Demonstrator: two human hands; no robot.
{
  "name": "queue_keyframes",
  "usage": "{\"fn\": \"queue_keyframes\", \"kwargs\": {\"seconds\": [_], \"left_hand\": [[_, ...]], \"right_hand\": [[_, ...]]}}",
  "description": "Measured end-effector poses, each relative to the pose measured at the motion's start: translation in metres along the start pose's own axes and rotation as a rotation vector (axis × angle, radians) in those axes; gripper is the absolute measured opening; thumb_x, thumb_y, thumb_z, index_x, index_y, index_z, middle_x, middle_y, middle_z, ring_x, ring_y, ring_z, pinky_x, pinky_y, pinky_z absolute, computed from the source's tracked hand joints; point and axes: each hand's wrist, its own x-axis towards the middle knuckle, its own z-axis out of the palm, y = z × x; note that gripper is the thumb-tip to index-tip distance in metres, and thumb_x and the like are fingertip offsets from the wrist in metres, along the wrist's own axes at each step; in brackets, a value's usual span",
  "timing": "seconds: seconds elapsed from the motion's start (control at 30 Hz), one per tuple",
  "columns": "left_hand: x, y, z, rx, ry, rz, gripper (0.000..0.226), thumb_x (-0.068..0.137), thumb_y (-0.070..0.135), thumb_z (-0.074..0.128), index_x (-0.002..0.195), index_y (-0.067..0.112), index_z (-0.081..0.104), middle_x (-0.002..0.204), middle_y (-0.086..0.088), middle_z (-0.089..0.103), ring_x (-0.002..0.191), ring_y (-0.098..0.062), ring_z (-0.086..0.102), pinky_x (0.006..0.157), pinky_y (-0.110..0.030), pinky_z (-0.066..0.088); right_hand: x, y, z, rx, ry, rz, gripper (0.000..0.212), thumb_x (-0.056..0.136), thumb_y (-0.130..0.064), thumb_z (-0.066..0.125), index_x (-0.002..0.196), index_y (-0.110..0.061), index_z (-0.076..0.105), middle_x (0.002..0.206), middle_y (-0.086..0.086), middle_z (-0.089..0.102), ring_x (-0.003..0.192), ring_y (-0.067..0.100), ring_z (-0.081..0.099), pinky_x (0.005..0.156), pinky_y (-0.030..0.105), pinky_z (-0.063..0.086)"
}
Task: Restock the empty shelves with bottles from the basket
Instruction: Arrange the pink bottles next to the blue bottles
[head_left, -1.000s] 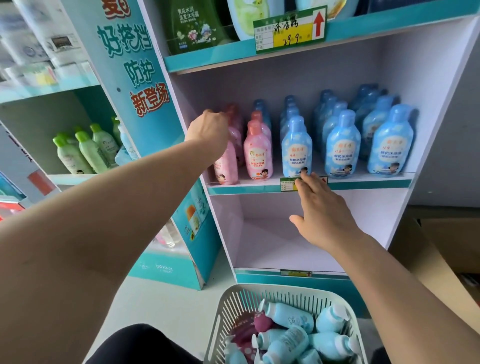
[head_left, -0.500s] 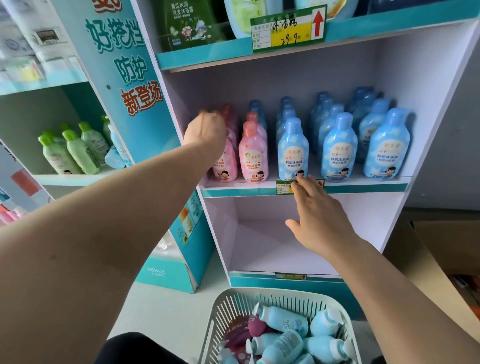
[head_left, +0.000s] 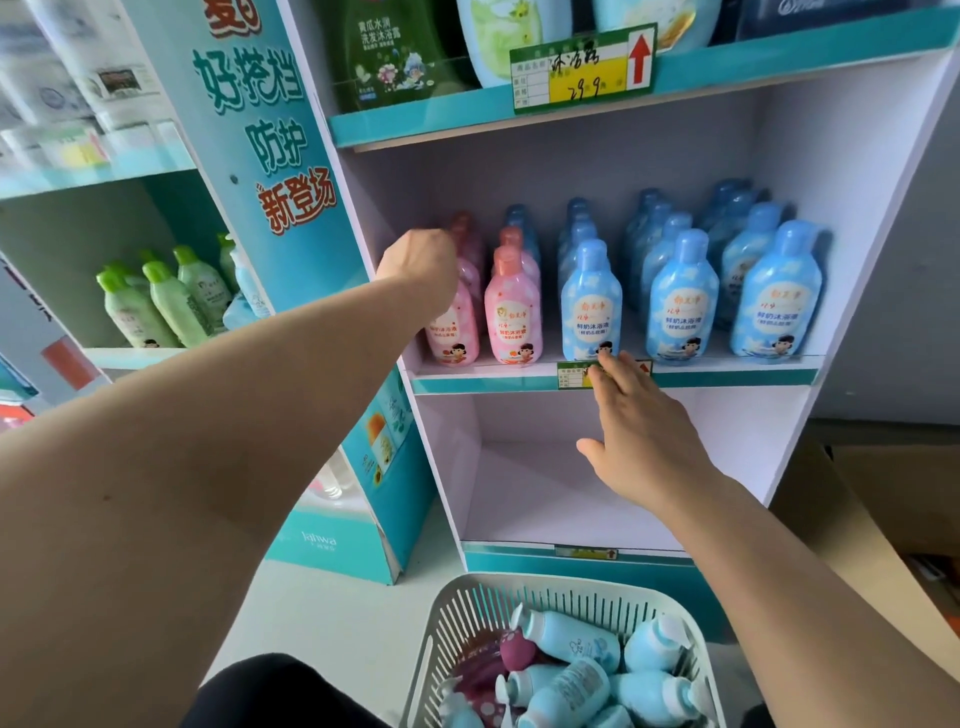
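Observation:
My left hand (head_left: 421, 265) reaches into the middle shelf (head_left: 727, 376), curled over the top of the front-left pink bottle (head_left: 454, 332), which stands upright; my fingers are hidden behind the hand. Another pink bottle (head_left: 512, 312) stands beside it, and rows of blue bottles (head_left: 683, 301) fill the rest of the shelf. My right hand (head_left: 639, 441) rests with straight fingers on the shelf's front edge at the price label. The white basket (head_left: 452, 613) below holds several blue bottles (head_left: 571, 642) and a dark pink bottle (head_left: 488, 670), lying down.
The lower shelf (head_left: 545, 499) under the middle one has nothing on it. A teal display panel (head_left: 270, 156) stands left of the unit, with green bottles (head_left: 171, 301) on a shelf further left. Brown cardboard (head_left: 883, 493) lies at the right.
Both hands stay where they were, the left on the pink bottle and the right on the shelf edge. Only the view shifts slightly.

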Motion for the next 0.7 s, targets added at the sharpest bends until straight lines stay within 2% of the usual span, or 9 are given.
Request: {"fn": "queue_keyframes", "kwargs": {"seconds": [0.5, 0.7], "left_hand": [[-0.016, 0.004, -0.011, 0.067, -0.021, 0.015, 0.026, 0.09, 0.001, 0.048, 0.11, 0.005, 0.064, 0.108, -0.016, 0.064, 0.097, -0.035, 0.063, 0.076, -0.036, 0.05], [-0.046, 0.007, -0.023, 0.043, 0.134, 0.16, 0.031, 0.091, -0.001, 0.049, 0.12, 0.006, 0.054, 0.117, -0.015, 0.054, 0.103, -0.035, 0.057, 0.082, -0.043, 0.049]], "right_hand": [[0.0, 0.002, 0.005, -0.016, 0.003, -0.001, 0.081, 0.091, -0.04, 0.057, 0.15, -0.01, 0.011, 0.16, 0.003, -0.004, 0.148, 0.021, 0.001, 0.113, 0.043, 0.03], [-0.003, 0.003, 0.007, -0.032, 0.046, -0.016, 0.077, 0.09, -0.036, 0.059, 0.149, -0.009, 0.018, 0.16, 0.006, 0.002, 0.147, 0.023, 0.006, 0.113, 0.045, 0.03]]}}
